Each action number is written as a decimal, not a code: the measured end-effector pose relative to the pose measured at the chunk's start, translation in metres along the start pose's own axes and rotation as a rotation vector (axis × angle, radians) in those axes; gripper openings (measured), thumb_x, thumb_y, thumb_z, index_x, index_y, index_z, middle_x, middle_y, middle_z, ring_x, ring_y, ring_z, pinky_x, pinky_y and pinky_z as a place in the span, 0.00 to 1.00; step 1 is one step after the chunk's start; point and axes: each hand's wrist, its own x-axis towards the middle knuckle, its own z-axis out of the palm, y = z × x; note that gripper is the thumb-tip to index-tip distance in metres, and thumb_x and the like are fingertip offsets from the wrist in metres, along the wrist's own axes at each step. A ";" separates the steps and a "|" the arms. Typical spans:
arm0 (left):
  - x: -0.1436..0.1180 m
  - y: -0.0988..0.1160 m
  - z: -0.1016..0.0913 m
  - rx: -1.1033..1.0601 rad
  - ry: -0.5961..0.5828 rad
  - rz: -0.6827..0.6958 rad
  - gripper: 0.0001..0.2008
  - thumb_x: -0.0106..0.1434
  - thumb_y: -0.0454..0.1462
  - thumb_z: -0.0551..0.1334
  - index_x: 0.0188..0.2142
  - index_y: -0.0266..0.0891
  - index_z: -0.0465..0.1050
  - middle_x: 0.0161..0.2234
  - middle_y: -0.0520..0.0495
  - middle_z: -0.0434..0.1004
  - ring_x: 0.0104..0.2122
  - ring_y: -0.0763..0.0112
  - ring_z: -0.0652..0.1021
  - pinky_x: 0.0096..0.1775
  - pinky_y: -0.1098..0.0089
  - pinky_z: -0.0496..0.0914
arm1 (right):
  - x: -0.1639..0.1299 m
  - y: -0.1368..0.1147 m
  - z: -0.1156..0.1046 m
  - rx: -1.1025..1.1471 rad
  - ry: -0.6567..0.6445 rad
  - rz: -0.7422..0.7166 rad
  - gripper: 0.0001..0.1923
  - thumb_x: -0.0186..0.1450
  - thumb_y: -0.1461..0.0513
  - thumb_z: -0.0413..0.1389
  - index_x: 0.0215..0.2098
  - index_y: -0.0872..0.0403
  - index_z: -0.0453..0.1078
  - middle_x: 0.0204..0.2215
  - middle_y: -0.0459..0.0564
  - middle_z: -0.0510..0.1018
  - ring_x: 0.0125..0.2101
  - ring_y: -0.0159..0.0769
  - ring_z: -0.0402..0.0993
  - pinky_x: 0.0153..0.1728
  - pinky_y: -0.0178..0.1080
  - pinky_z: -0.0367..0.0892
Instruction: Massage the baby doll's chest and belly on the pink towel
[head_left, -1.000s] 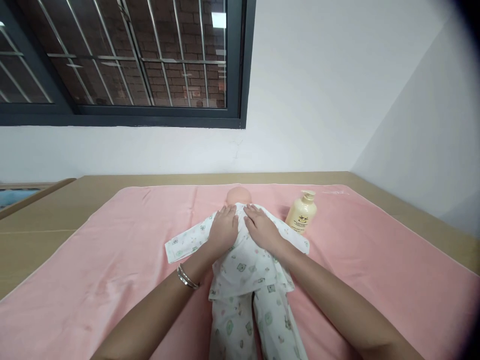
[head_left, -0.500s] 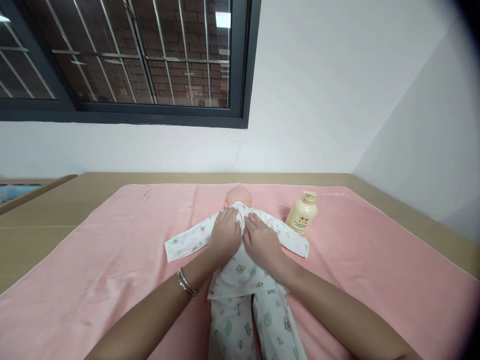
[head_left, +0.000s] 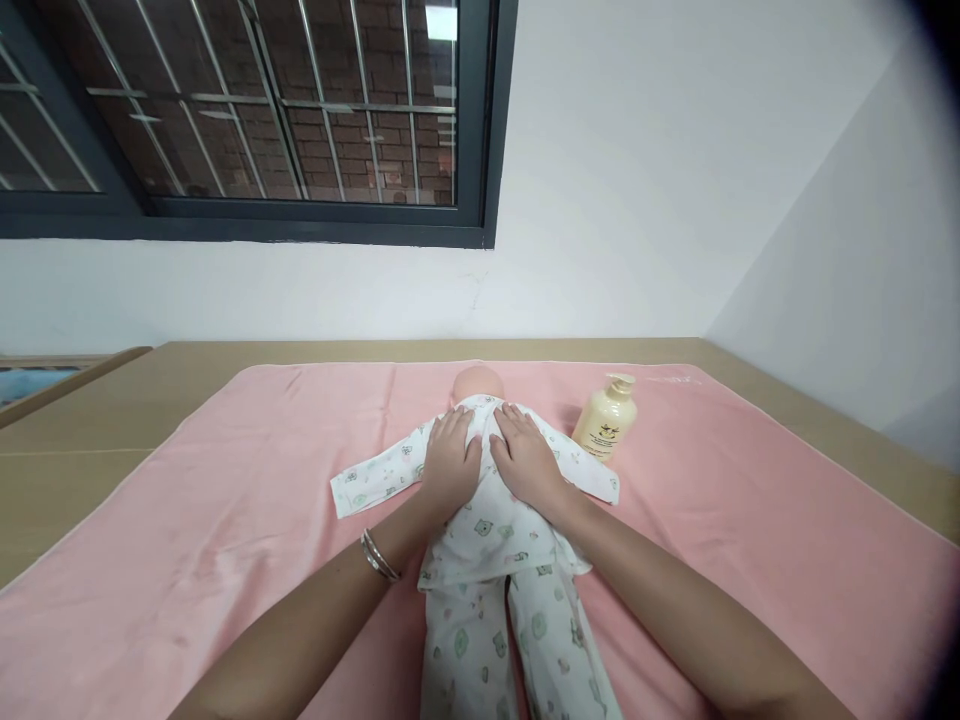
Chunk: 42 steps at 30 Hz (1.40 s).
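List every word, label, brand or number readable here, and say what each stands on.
Pump bottle: a dark emblem with lines of print below it, too small and blurred to read.
Doll's outfit: small printed pictures only, no words.
Nothing else carries text.

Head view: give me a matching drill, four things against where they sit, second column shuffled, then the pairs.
Things:
1. left hand
2. right hand
3. bottle
4. bracelet

Places:
A. upright on the pink towel, to the right of the doll
B. flat on the doll's shirt, on the side toward the bottle
C. round the left wrist
D. flat on the doll's shirt, on the side away from the bottle

Pairs: 1-D, 2-B, 3-A, 4-C
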 end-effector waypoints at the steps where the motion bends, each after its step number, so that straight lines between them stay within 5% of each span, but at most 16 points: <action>1: 0.000 0.000 0.000 -0.001 0.002 -0.001 0.22 0.65 0.37 0.49 0.57 0.35 0.64 0.60 0.38 0.65 0.61 0.56 0.63 0.62 0.49 0.53 | 0.000 0.000 0.000 0.003 0.000 -0.004 0.26 0.70 0.60 0.41 0.64 0.62 0.55 0.64 0.61 0.58 0.65 0.43 0.49 0.64 0.50 0.44; 13: -0.003 0.002 0.000 -0.099 0.077 -0.016 0.19 0.64 0.37 0.51 0.53 0.39 0.68 0.56 0.42 0.71 0.59 0.59 0.67 0.62 0.51 0.55 | -0.004 -0.005 -0.007 -0.014 0.007 -0.003 0.25 0.70 0.59 0.41 0.62 0.62 0.57 0.62 0.60 0.61 0.64 0.44 0.52 0.63 0.50 0.46; 22: -0.008 0.000 0.001 -0.124 0.154 -0.055 0.18 0.64 0.36 0.51 0.51 0.39 0.69 0.55 0.41 0.71 0.58 0.58 0.67 0.61 0.51 0.59 | -0.013 -0.016 -0.022 -0.028 0.056 -0.007 0.20 0.69 0.61 0.43 0.55 0.56 0.67 0.56 0.55 0.71 0.59 0.43 0.61 0.58 0.44 0.57; 27: -0.008 -0.001 0.003 -0.098 0.145 -0.082 0.19 0.64 0.36 0.52 0.52 0.33 0.68 0.56 0.37 0.69 0.59 0.56 0.66 0.61 0.52 0.58 | -0.011 -0.015 -0.020 -0.032 0.054 -0.007 0.21 0.69 0.61 0.42 0.57 0.57 0.66 0.58 0.56 0.69 0.60 0.43 0.60 0.59 0.44 0.56; 36: -0.011 -0.002 0.001 -0.130 0.167 -0.016 0.17 0.67 0.38 0.49 0.51 0.39 0.68 0.56 0.41 0.69 0.59 0.59 0.66 0.60 0.51 0.59 | 0.004 -0.001 -0.032 0.068 0.020 0.033 0.24 0.67 0.59 0.45 0.60 0.58 0.63 0.62 0.58 0.62 0.62 0.45 0.56 0.60 0.48 0.54; 42: -0.015 -0.001 0.002 -0.193 0.267 0.040 0.20 0.70 0.40 0.45 0.57 0.37 0.62 0.59 0.39 0.66 0.61 0.61 0.63 0.61 0.53 0.57 | -0.011 -0.026 -0.051 0.105 0.179 -0.165 0.27 0.67 0.62 0.44 0.63 0.57 0.57 0.66 0.54 0.52 0.65 0.42 0.48 0.62 0.49 0.53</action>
